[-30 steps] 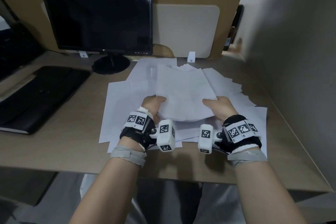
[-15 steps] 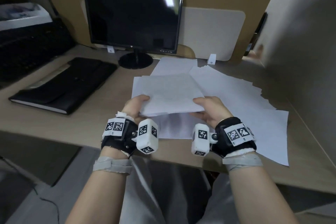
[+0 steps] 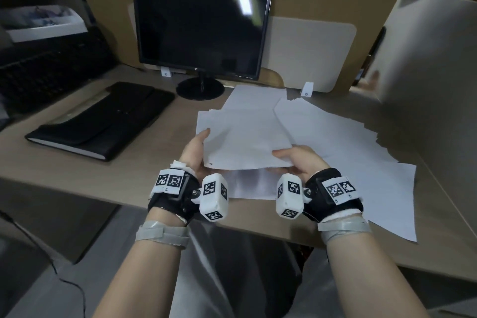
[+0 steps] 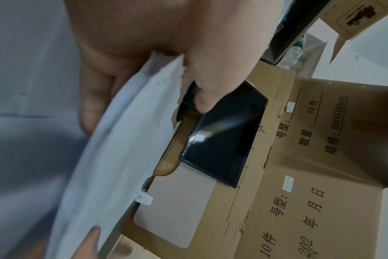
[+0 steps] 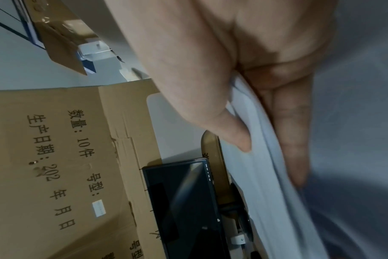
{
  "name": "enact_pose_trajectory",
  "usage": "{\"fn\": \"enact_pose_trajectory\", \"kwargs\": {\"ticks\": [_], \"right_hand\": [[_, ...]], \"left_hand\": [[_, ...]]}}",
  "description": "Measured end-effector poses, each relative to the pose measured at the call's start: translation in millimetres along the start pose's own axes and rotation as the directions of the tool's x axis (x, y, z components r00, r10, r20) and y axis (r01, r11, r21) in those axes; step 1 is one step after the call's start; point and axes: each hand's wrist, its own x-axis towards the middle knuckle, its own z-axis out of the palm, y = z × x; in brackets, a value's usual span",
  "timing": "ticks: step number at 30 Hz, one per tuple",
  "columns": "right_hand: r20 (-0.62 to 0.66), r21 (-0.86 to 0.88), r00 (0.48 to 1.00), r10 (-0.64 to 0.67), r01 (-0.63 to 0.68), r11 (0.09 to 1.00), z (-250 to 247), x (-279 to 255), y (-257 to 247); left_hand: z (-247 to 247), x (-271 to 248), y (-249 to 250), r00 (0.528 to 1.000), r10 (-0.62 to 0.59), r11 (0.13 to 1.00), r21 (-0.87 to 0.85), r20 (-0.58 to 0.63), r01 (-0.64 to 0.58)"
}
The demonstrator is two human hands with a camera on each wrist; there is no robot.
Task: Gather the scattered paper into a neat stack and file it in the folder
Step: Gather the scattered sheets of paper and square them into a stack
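Both hands pinch the paper stack (image 3: 245, 142): left hand (image 3: 193, 152) at its left edge, right hand (image 3: 300, 160) at its near-right corner; its long axis runs toward the monitor (image 3: 201, 28).

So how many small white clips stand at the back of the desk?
2: one clip left of the monitor's base, the other clip right of it, below the white panel. Others may hide behind the monitor.

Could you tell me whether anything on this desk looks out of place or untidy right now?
Yes: loose sheets lie fanned out and overlapping, one overhanging the desk edge. Both hands hold a bundle with uneven edges. The black folder lies closed.
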Motion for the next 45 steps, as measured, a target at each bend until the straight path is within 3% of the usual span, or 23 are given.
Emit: {"fn": "enact_pose_trajectory", "kwargs": {"ticks": [5, 13, 20, 24, 27, 30, 33, 38, 45], "right_hand": [[-0.127, 0.25, 0.978, -0.166, 0.194, 0.949, -8.9, 4.4, -15.8], [-0.331, 0.424, 0.914, -0.233, 0.365, 0.829, -46.1, 6.7, -13.8], [-0.274, 0.405, 0.942, -0.194, 0.296, 0.865, -54.1, 2.2, -8.9], [-0.224, 0.301, 0.959, -0.173, 0.237, 0.924, -46.7, 3.4, -5.3], [-0.219, 0.184, 0.967, -0.129, 0.171, 0.968, -30.2, 2.6, 4.0], [-0.178, 0.143, 0.974, -0.14, 0.166, 0.976, -23.8, 4.8, 7.5], [-0.128, 0.115, 0.986, -0.106, 0.121, 0.986, -25.1, 8.2, 3.8], [-0.089, -0.041, 0.996, -0.029, 0.025, 0.999, -25.2, 25.0, -4.2], [-0.094, -0.075, 0.996, -0.002, -0.005, 0.997, -28.5, 63.4, -15.8]], "left_hand": [[2.5, 14.5, -2.5, 0.999, -0.044, 0.997, -0.07, 0.001, 0.044], [40.0, 22.2, -15.3, 0.998, 0.048, 0.934, 0.356, -0.028, -0.035], [63.3, 27.7, -23.6, 0.999, -0.002, 0.787, 0.616, -0.036, 0.024], [66.9, 15.9, -37.4, 0.997, -0.05, 0.803, 0.596, 0.057, 0.007], [67.1, 13.3, -41.3, 0.994, 0.005, 0.866, 0.496, 0.111, -0.06], [64.3, 16.8, -30.4, 0.994, 0.086, 0.92, 0.378, 0.069, -0.106], [64.7, 25.2, -18.3, 0.998, 0.067, 0.944, 0.322, 0.017, -0.069], [78.0, 47.5, -17.0, 0.997, 0.074, 0.889, 0.451, 0.024, -0.077], [96.6, 84.1, -0.4, 0.983, 0.147, 0.843, 0.533, -0.105, -0.069]]}}
